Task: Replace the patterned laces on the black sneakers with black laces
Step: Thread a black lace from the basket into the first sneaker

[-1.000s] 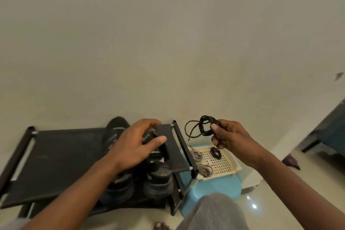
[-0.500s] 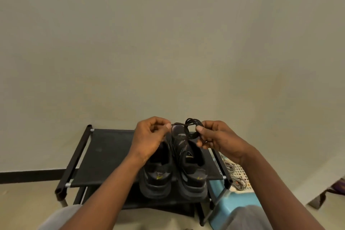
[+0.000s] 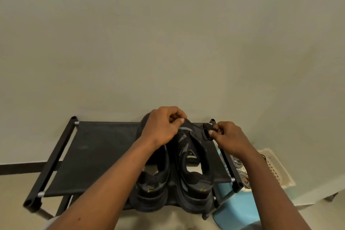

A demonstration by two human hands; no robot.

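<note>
Two black sneakers stand side by side, heels toward me, on the right part of a black shoe rack (image 3: 93, 155): the left sneaker (image 3: 152, 188) and the right sneaker (image 3: 194, 179). Neither shows laces. My left hand (image 3: 162, 127) pinches one end of a black lace (image 3: 196, 126) above the right sneaker's toe end. My right hand (image 3: 229, 138) holds the coiled rest of that lace (image 3: 207, 132) just to the right. The lace runs taut between both hands. Patterned black-and-white laces (image 3: 240, 170) lie in a cream tray at right.
The cream perforated tray (image 3: 278, 170) rests on a light blue stool (image 3: 237, 209) beside the rack's right end. A plain wall stands close behind the rack. The rack's left half holds nothing. The floor is pale beige with a dark skirting strip at left.
The view has swung left, centring the rack. My hands have drawn apart, pulling a length of black lace out of the coil. The right hand has moved right.
</note>
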